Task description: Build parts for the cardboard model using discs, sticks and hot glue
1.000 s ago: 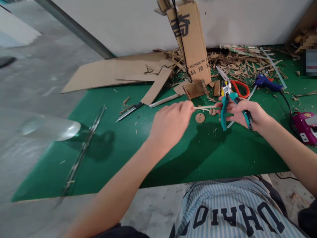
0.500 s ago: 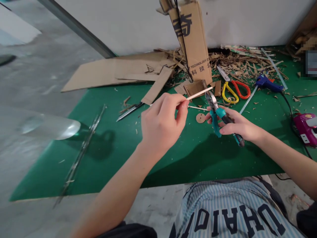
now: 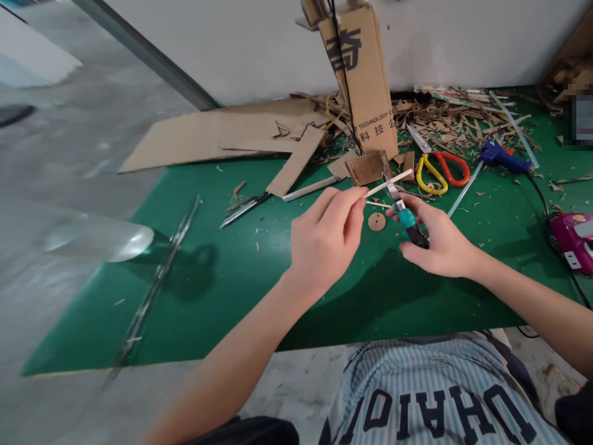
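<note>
My left hand (image 3: 324, 241) pinches a thin pale wooden stick (image 3: 402, 177) that points up to the right. The fingers of my right hand (image 3: 442, 244) are wrapped round teal-and-black cutting pliers (image 3: 407, 219). The metal jaws of the pliers meet the stick along its length, past my left fingertips; whether they have bitten into it I cannot tell. Another thin pale stick (image 3: 377, 204) shows below, between the two hands. Under it, a small round cardboard disc (image 3: 377, 222) with tiny holes lies on the green table (image 3: 250, 303).
Behind my hands stands a tall cardboard structure (image 3: 370, 86) with a black cable. Scissors (image 3: 451, 168), a blue glue gun (image 3: 507, 159) and a purple device (image 3: 574, 241) are on the right. To the left lie a knife (image 3: 243, 211), cardboard sheets (image 3: 185, 139) and a clear bottle (image 3: 123, 240).
My left hand has moved right with the stick, bringing it to the pliers' jaws. The pliers' handles, spread before, have come together in my right hand.
</note>
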A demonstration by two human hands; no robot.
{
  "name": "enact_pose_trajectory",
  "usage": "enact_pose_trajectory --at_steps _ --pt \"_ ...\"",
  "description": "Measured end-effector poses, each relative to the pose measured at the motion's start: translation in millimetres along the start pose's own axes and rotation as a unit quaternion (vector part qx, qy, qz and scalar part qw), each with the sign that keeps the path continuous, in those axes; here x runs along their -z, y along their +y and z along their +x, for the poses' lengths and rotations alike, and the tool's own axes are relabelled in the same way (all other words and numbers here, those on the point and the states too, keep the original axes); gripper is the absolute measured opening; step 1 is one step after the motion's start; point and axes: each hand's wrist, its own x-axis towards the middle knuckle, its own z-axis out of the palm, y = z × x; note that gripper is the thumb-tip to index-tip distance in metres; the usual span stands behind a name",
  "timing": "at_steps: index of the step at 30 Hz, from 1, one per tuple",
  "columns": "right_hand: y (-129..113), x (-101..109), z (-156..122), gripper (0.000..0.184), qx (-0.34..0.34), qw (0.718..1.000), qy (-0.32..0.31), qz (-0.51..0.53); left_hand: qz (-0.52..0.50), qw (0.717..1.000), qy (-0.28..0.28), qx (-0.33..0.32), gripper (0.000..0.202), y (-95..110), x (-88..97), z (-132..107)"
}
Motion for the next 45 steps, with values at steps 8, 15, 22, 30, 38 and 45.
enact_pose_trajectory --at_steps 8,15,22,30,38,45 --pt "14.2 2.1 0.8 0.073 0.072 0.984 0.053 -0.157 -0.071 0.995 -0.026 0.061 0.011 6.5 -1.0 1.0" --pt "10.2 2.6 0.6 0.073 0.061 0.982 0.037 -0.175 -0.064 0.992 -0.065 0.093 0.016 5.1 2.7 -1.6" --pt "9.2 3.2 -0.1 0.075 0.071 0.978 0.023 -0.196 -0.071 0.996 -0.028 0.041 0.013 2.7 1.6 -6.8" --pt "7.8 2.3 -2.0 0.076 0.090 0.971 0.033 -0.220 -0.058 0.998 -0.006 0.013 0.014 2.5 0.6 -10.8" --pt "6.9 0.8 -3.3 0.071 0.090 0.974 0.038 -0.207 -0.038 0.998 -0.020 0.035 0.012 2.2 -0.1 -15.2" --pt "5.4 0.7 -4.0 0.070 0.072 0.978 0.027 -0.196 -0.029 0.999 -0.026 0.036 0.013 2.3 0.6 -15.7"
